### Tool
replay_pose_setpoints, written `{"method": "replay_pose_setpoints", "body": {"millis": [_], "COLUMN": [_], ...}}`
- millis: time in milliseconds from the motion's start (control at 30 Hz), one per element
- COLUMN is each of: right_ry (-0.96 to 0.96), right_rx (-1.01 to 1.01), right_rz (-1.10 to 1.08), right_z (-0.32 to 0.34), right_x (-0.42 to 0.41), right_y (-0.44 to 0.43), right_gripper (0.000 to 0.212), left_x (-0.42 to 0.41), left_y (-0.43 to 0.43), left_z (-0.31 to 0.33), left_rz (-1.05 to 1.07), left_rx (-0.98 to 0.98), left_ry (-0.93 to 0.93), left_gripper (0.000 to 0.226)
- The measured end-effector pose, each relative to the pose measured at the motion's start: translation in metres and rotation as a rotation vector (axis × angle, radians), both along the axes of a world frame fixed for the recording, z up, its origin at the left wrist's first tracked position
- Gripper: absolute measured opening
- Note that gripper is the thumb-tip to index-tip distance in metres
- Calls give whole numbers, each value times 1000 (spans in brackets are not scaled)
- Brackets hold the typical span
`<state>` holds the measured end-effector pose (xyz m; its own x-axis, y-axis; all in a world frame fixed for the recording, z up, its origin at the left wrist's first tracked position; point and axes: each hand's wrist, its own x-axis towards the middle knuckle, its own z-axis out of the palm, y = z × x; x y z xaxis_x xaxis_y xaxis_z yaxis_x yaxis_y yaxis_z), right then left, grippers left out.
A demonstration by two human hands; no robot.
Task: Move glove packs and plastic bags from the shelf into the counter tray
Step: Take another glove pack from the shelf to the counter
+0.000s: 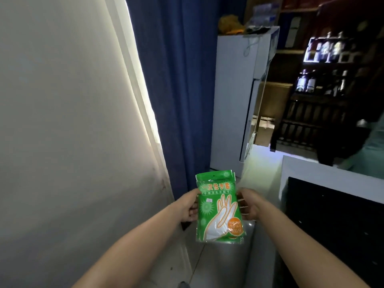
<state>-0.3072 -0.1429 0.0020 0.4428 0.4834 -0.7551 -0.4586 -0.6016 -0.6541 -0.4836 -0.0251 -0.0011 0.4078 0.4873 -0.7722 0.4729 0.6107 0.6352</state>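
Note:
A green glove pack (218,208) with a white glove picture and orange label hangs upright in front of me, held between both hands. My left hand (190,206) grips its left edge, fingers curled behind it. My right hand (248,204) grips its right edge. More green edges show behind the front pack, so it looks like a small stack. No tray or shelf with packs is visible.
A pale wall (62,121) fills the left, with a blue curtain (176,90) beside it. A white cabinet (234,100) stands behind. A white counter (332,175) with a dark panel (336,225) lies at right. Bottle shelves (324,80) stand far right.

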Motion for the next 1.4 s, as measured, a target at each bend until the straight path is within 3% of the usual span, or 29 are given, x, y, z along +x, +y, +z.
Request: {"method": "replay_pose_setpoints", "body": {"millis": [133,467,667,833,1000,1233,1400], "right_ry": [49,58,56,79,110,112,123], "right_rx": [-8,-34,-62,-31,-9,22,37], "right_rz": [-209,-457,-521,-509,-479,-467,-530], "right_z": [-6,-10,-16,-24,-17,-3,-6], "right_x": [35,106,161,237,316,441,510], "right_y": [35,85,106,146,187,224,225], "right_gripper": [28,26,24,36,19,17,19], "left_x": [49,160,229,302,383,516,599], "left_y": [56,162,196,232,270,306,316], "left_z": [-4,-21,-30,-32,-24,-6,-11], "left_rz": [-99,-337,-401,-430,-363,-377,-471], "left_rx": [-84,-134,-146,-117,-102,-27,-27], "left_ry": [-29,-33,-35,-51,-33,0,22], "left_gripper": [25,30,44,37,34,26,33]}}
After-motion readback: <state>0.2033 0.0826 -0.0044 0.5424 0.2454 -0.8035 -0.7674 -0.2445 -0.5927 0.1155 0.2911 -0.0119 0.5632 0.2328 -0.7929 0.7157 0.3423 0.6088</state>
